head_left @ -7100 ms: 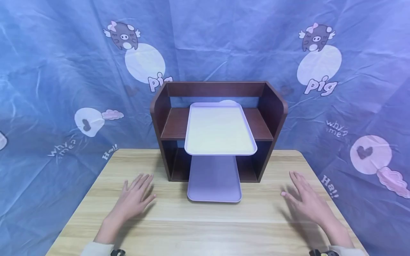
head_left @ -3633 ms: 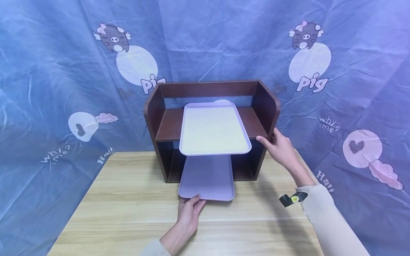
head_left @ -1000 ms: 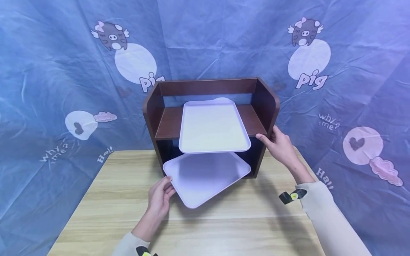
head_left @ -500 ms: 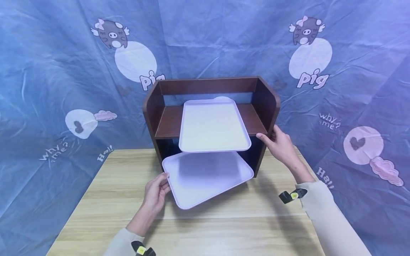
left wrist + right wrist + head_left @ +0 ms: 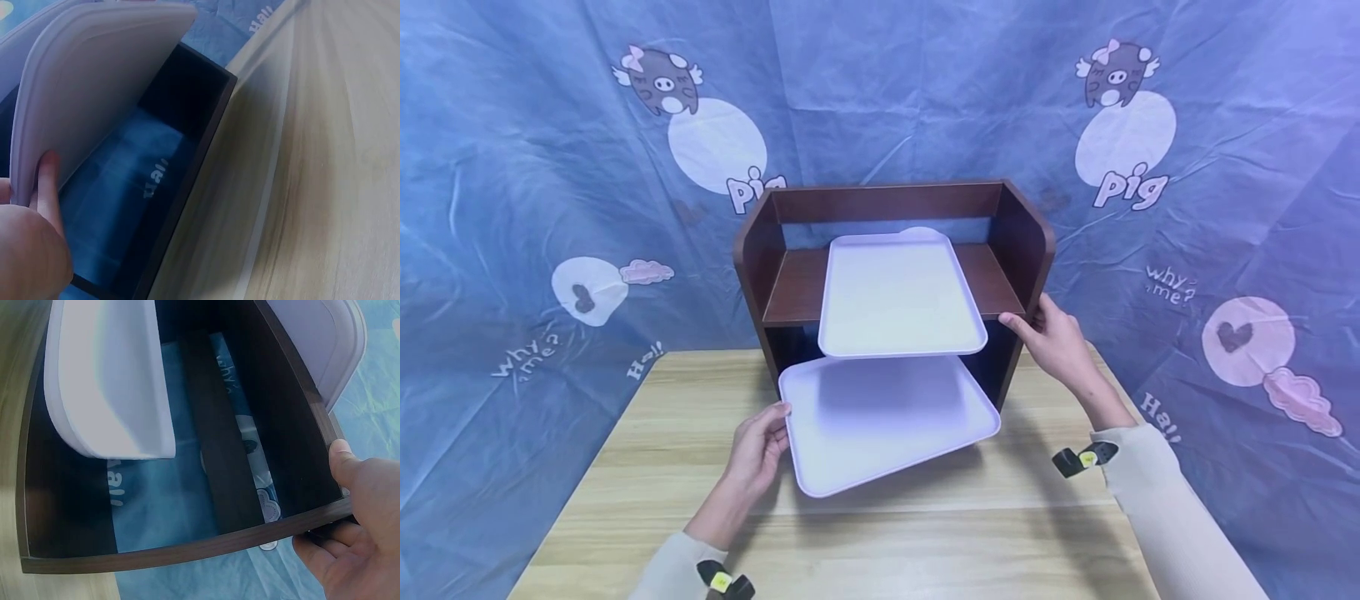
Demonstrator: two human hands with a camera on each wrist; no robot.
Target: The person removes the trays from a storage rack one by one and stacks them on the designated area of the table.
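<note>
In the head view my left hand pinches the left rim of a pale lilac tray, thumb on top and fingers beneath. This lower tray is raised off the table and turned askew in front of the shelf's lower opening; the upper tray hides its far part. My right hand grips the right side panel of the dark brown two-tier shelf, with its thumb on the front edge and its fingers round the outside. A second pale tray lies on the upper shelf board, jutting out over the front.
Under the shelf is a light wood-grain table. A blue cloth printed with cartoon pigs hangs behind and at both sides. The shelf's lower opening has an open back with a crossbar, visible in the right wrist view.
My left hand moved from the table to the lower tray's front edge, then to its left rim. That tray has lifted and turned. My right hand took hold of the shelf's side panel.
</note>
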